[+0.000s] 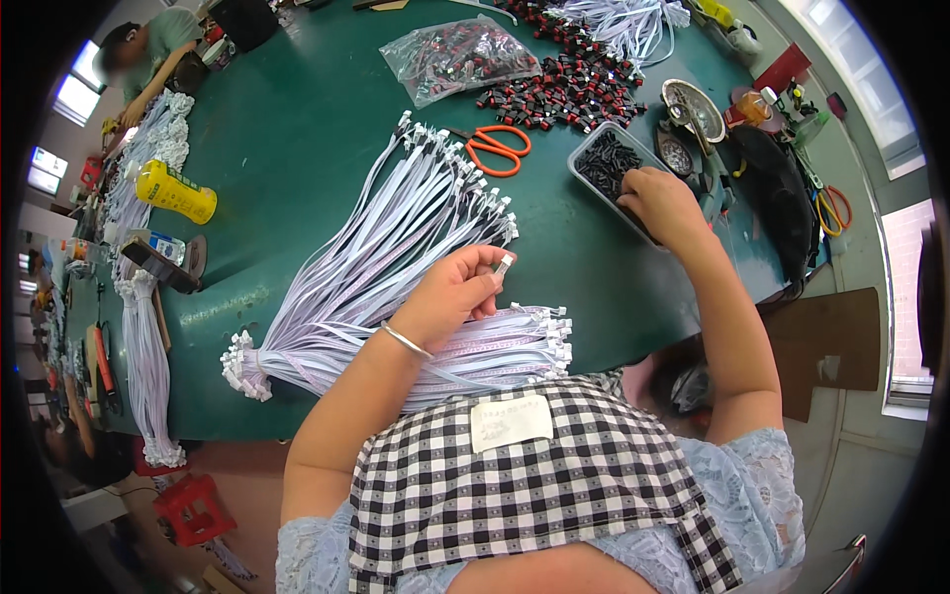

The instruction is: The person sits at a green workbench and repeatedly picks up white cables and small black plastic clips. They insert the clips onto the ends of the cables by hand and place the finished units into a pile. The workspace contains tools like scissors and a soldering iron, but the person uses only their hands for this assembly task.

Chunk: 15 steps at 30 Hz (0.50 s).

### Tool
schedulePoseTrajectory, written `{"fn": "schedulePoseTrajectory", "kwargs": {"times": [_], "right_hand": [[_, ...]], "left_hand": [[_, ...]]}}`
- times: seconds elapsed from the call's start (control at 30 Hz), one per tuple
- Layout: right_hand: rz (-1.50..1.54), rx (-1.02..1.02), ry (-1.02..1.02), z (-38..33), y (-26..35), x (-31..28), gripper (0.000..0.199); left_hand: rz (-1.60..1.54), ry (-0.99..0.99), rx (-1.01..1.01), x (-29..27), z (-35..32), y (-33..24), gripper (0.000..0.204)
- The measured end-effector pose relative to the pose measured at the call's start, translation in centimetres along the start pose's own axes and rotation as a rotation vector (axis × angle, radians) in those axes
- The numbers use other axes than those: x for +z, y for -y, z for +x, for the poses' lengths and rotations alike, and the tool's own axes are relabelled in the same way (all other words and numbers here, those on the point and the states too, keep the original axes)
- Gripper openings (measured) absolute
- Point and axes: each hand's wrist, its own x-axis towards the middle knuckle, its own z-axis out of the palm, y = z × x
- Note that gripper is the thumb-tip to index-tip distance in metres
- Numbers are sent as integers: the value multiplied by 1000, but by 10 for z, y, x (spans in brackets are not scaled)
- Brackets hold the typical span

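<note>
My left hand point(463, 287) pinches the end of a white cable with a small white connector point(506, 263) poking out past the fingertips. Beneath that forearm, a fanned bundle of flat white cables point(346, 247) lies on the green table, with white connectors at both ends. A second group of cables point(505, 346) runs along the table's near side, under my wrist. To the right, my right hand point(655, 201) reaches into a clear plastic tub point(648, 150) of small black pieces point(606, 158). Its fingers are bent down among the pieces, and their tips are hidden.
Orange-handled scissors point(498, 150) lie beyond the cables. Farther back are a pile of black-and-red parts point(569, 89) and a plastic bag point(460, 61). A metal bowl point(693, 107) stands right of the tub. At left are a yellow bottle point(176, 192) and another person point(158, 45).
</note>
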Motion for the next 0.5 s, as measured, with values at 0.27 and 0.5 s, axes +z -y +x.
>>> {"fn": "schedulePoseTrajectory", "kwargs": {"times": [0.27, 0.5], "right_hand": [[323, -3, -127, -6, 10, -23, 13], [473, -294, -63, -37, 61, 10, 10]], "left_hand": [[-100, 25, -35, -6, 2, 2, 19], [-159, 35, -45, -8, 1, 1, 15]]}}
